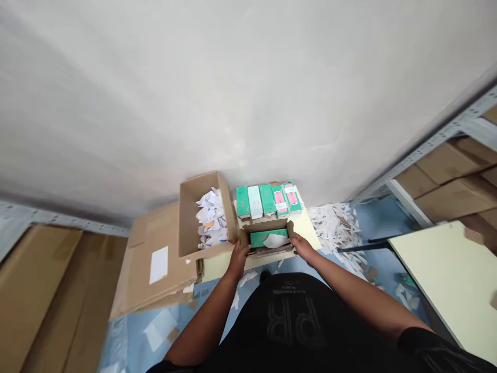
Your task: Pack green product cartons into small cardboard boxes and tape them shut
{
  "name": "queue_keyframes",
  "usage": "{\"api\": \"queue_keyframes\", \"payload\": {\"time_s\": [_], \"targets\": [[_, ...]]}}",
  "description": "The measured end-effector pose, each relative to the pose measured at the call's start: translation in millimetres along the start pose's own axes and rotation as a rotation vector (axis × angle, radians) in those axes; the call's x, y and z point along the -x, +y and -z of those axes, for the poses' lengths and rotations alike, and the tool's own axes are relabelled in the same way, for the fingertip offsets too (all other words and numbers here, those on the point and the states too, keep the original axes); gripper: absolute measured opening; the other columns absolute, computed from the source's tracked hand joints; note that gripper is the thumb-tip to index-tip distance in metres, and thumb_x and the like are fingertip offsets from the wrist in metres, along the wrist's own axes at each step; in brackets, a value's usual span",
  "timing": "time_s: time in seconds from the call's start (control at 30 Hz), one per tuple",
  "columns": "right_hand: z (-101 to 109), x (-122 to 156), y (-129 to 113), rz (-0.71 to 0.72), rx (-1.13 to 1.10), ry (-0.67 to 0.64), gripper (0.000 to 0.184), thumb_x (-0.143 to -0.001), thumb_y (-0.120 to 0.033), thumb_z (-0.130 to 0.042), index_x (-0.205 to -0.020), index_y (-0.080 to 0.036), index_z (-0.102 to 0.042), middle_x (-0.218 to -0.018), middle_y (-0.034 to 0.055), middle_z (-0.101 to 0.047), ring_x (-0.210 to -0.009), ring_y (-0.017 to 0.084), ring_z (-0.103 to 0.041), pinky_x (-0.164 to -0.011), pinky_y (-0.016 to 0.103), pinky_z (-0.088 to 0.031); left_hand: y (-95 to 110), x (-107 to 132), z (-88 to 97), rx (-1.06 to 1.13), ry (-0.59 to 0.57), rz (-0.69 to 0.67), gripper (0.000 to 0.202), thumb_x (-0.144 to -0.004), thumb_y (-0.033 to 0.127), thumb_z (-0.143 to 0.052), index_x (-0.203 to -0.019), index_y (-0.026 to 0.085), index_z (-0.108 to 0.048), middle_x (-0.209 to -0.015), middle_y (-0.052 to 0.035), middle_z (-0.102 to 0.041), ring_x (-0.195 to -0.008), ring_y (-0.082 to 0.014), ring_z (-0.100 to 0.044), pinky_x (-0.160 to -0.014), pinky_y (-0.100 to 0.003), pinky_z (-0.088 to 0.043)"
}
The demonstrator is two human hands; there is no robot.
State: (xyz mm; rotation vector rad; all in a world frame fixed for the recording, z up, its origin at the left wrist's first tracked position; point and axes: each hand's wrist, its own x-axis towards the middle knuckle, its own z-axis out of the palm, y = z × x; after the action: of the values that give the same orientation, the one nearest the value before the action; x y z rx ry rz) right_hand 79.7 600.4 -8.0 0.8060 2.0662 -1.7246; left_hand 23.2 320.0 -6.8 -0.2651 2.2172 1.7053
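Note:
Between my two hands is a small open cardboard box (267,226) at the front of a pale yellow table (217,266). My left hand (238,256) grips its left end and my right hand (303,246) its right end, fingers closed on the cardboard. Inside lies a green box (258,238), partly covered by a piece of white paper (276,240). Just behind stands a row of several small boxes, among them a green box (243,201), a white box (255,201) and a green-and-pink box (292,196).
Left of the row stands a larger carton (187,217) holding crumpled white paper (212,217). Flattened cardboard (142,259) leans beside it. Shredded paper (336,228) covers the floor on the right. A second table (446,274) and shelves with cartons (458,176) flank the right side.

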Motion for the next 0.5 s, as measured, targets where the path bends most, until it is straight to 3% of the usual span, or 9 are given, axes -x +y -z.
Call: {"api": "queue_keyframes", "payload": {"time_s": [0.13, 0.27, 0.37, 0.5], "targets": [[-5, 17, -7, -0.005, -0.072, 0.138, 0.037, -0.079, -0.039, -0.051, -0.107, -0.026, -0.071, -0.096, 0.003, -0.073, -0.091, 0.025, -0.065, -0.076, 0.035, -0.053, 10, 2, 9.0, 0.029, -0.13, -0.025, 0.077, -0.083, 0.03, -0.067, -0.156, 0.023, -0.044, -0.162, -0.0087, -0.044, -0.154, -0.0305, -0.034, -0.124, -0.044, -0.032], [16, 58, -8, 0.03, -0.239, 0.308, 0.03, -0.077, -0.038, -0.05, -0.097, -0.024, -0.068, -0.085, 0.0023, -0.07, -0.083, 0.024, -0.063, -0.071, 0.034, -0.053, 41, 8, -3.3, 0.01, -0.277, -0.09, 0.078, -0.086, 0.035, -0.068, -0.157, 0.023, -0.041, -0.16, -0.0094, -0.047, -0.15, -0.0319, -0.039, -0.122, -0.044, -0.035], [44, 100, -1, 0.002, -0.398, 0.443, 0.034, -0.075, -0.038, -0.051, -0.101, -0.023, -0.067, -0.086, 0.0033, -0.07, -0.082, 0.023, -0.064, -0.07, 0.034, -0.054, 70, 9, -36.8, -0.006, -0.412, -0.142, 0.072, -0.087, 0.036, -0.068, -0.153, 0.022, -0.045, -0.155, -0.0112, -0.052, -0.143, -0.0321, -0.049, -0.119, -0.046, -0.039], [84, 148, 25, -0.04, -0.494, 0.66, 0.027, -0.075, -0.041, -0.052, -0.089, -0.021, -0.064, -0.081, 0.005, -0.067, -0.079, 0.023, -0.064, -0.067, 0.034, -0.055, 108, 21, -103.8, -0.046, -0.583, -0.235, 0.062, -0.086, 0.034, -0.069, -0.145, 0.021, -0.055, -0.15, -0.0114, -0.057, -0.139, -0.0311, -0.053, -0.116, -0.045, -0.043]]}}
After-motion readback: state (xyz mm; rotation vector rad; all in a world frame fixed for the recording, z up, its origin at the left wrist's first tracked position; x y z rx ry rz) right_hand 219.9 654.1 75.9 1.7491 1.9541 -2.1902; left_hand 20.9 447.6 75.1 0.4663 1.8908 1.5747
